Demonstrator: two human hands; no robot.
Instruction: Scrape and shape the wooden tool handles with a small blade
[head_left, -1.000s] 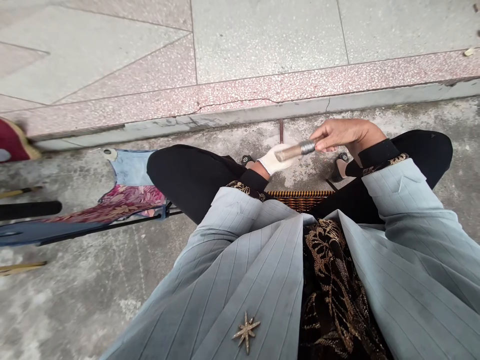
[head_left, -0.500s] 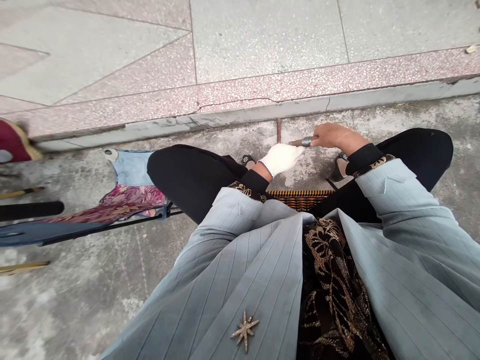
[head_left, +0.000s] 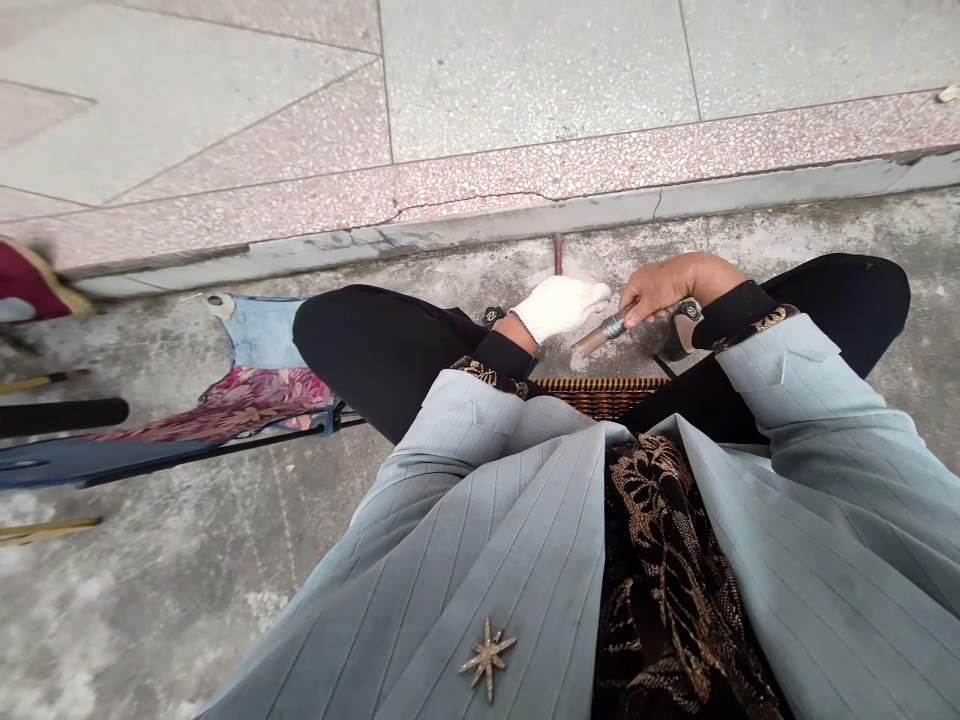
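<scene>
My right hand (head_left: pixel 660 285), bare, is closed around a short stick with wire wound about it (head_left: pixel 600 335). Its pale brown end points down and to the left, just above the concrete. Beside it is my left hand (head_left: pixel 562 308) in a white knitted glove, fingers curled in close to the right fingertips. Whatever the gloved fingers hold, if anything, is hidden. Behind the glove, a reddish-brown rod (head_left: pixel 558 254) reaches toward the kerb; the glove hides its near end.
A low kerb (head_left: pixel 450 232) edges the raised terrazzo paving. Between my knees is a woven seat edge (head_left: pixel 600 398). To the left lie a denim and floral cloth piece (head_left: pixel 262 400), a black bar (head_left: pixel 64 420), yellow sticks (head_left: pixel 49 530) and a dark red shoe (head_left: pixel 34 283).
The wire-wound stick has swung from nearly level to slanting down and left. The gloved fingers have curled in and shifted up slightly, away from its end.
</scene>
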